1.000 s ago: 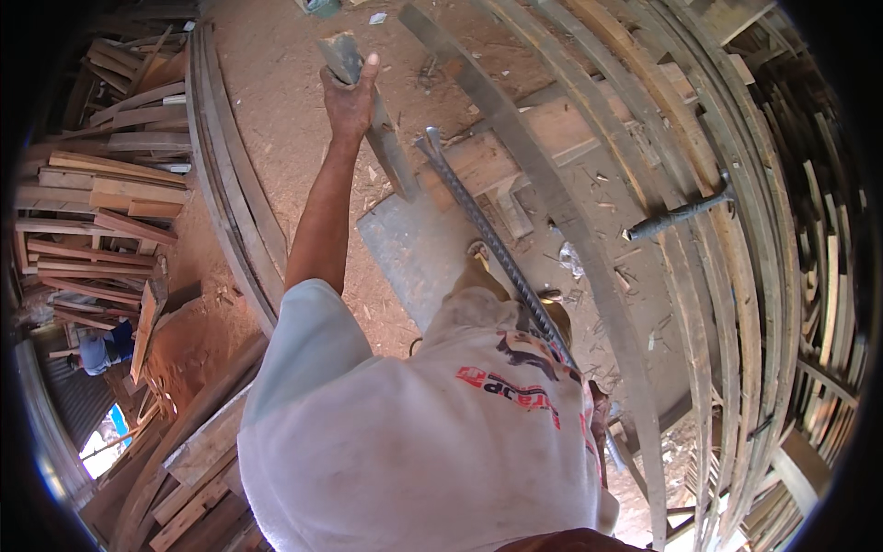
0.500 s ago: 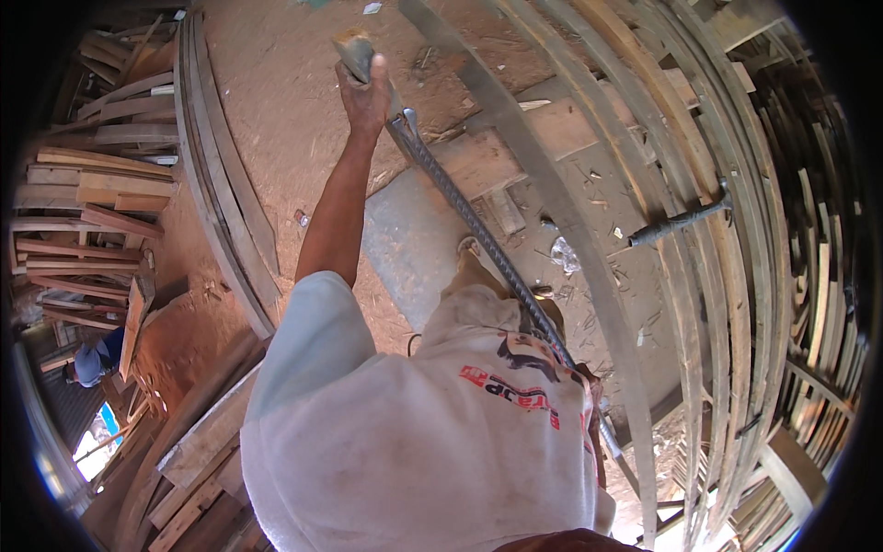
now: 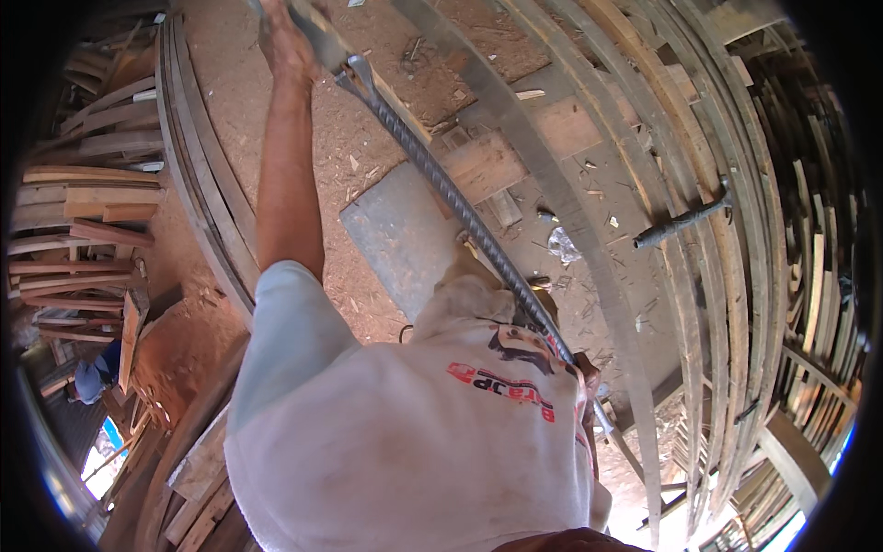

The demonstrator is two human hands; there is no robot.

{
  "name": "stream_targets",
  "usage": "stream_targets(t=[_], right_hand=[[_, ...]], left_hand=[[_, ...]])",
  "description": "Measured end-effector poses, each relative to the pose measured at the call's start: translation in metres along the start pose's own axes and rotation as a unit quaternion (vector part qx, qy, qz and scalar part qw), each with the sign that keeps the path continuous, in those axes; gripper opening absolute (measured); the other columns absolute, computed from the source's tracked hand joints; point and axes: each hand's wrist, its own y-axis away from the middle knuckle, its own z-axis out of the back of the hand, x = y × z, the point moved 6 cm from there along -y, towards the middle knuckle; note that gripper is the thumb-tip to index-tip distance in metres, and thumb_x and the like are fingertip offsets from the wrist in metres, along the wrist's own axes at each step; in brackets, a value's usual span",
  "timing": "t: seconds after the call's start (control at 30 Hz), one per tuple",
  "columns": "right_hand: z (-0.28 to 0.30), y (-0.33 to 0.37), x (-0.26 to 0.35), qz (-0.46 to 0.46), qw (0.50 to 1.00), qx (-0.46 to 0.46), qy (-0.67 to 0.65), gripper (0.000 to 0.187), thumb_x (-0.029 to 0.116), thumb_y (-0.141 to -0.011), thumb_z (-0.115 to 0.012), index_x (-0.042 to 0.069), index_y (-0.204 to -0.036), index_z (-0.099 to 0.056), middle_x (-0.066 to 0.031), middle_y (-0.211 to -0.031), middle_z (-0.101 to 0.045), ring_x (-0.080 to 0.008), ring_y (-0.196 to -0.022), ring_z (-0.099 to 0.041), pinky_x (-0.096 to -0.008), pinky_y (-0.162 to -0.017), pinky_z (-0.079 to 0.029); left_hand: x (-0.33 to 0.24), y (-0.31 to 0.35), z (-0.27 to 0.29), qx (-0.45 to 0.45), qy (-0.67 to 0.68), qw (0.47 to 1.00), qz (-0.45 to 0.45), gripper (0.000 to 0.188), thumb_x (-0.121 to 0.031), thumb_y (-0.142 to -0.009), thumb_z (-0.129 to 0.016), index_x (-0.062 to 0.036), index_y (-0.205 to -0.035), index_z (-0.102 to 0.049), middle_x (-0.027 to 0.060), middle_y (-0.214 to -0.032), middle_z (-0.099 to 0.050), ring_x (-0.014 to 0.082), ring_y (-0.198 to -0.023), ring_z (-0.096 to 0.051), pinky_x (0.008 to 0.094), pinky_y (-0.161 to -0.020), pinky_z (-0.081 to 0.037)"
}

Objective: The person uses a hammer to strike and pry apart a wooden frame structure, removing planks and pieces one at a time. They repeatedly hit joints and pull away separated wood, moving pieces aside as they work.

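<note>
My left arm reaches far forward, and my left hand (image 3: 292, 46) is closed round the end of a wooden plank (image 3: 320, 35) at the top edge; its fingers are partly cut off there. A long dark ribbed steel bar (image 3: 451, 193) with a forked, flattened tip runs diagonally beside the plank, from near my left hand down to my right side. My right hand (image 3: 590, 370), partly hidden by my shirt, is wrapped round the bar's lower part. A hammer (image 3: 681, 224) with a wrapped grey handle lies across curved planks to the right.
Long curved planks (image 3: 676, 304) span the right side. Short boards (image 3: 87, 198) are stacked at left, near a person in blue (image 3: 97, 373). A grey sheet (image 3: 391, 235), wood blocks (image 3: 487, 166) and clear plastic (image 3: 563, 246) lie on the littered ground.
My left hand has moved forward and to the left with the plank. The bar's forked tip has shifted up and left; my right hand keeps its hold near my side.
</note>
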Motion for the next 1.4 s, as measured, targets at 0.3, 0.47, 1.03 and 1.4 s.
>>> stream_targets(t=[0.3, 0.47, 1.03, 1.4], right_hand=[[0.081, 0.034, 0.082, -0.073, 0.982, -0.052, 0.164, 0.057, 0.054, -0.076, -0.083, 0.003, -0.075, -0.058, -0.011, -0.054, -0.052, -0.0282, -0.049, -0.052, -0.043, -0.052, -0.043], [0.124, 0.076, 0.057, -0.084, 0.967, -0.05, 0.236, 0.07, 0.071, -0.075, -0.076, 0.004, -0.071, -0.055, -0.0117, -0.053, -0.051, -0.0346, -0.049, -0.053, -0.0456, -0.052, -0.043], [0.105, 0.094, 0.099, -0.156, 0.956, 0.092, 0.229, 0.037, 0.031, -0.083, -0.08, 0.001, -0.076, -0.06, -0.0189, -0.058, -0.059, -0.0386, -0.056, -0.064, -0.0464, -0.054, -0.047], [0.018, 0.035, 0.006, -0.177, 0.959, 0.145, 0.166, 0.031, 0.028, -0.081, -0.075, 0.005, -0.076, -0.055, -0.0235, -0.062, -0.059, -0.0482, -0.066, -0.062, -0.0523, -0.057, -0.046]], left_hand=[[-0.035, 0.006, -0.028, 0.055, 0.05, 0.995, 0.062, 0.068, -0.064, -0.096, -0.053, -0.0053, -0.131, -0.053, 0.0105, -0.1, -0.062, 0.0243, -0.089, -0.063, 0.0381, -0.078, -0.055], [0.079, 0.053, -0.008, 0.005, -0.122, 0.976, 0.179, 0.085, -0.076, -0.095, -0.039, 0.0034, -0.124, -0.05, 0.0218, -0.096, -0.068, 0.0301, -0.081, -0.069, 0.0431, -0.077, -0.059], [0.105, 0.047, -0.076, -0.041, -0.425, 0.904, 0.018, 0.073, -0.041, -0.082, -0.075, 0.0043, -0.135, -0.051, 0.0231, -0.122, -0.065, 0.0316, -0.11, -0.065, 0.0404, -0.096, -0.049], [0.249, 0.022, 0.082, -0.034, -0.362, 0.908, 0.209, 0.07, -0.049, -0.088, -0.065, 0.0102, -0.125, -0.059, 0.0239, -0.121, -0.066, 0.0324, -0.111, -0.064, 0.0411, -0.096, -0.049]])
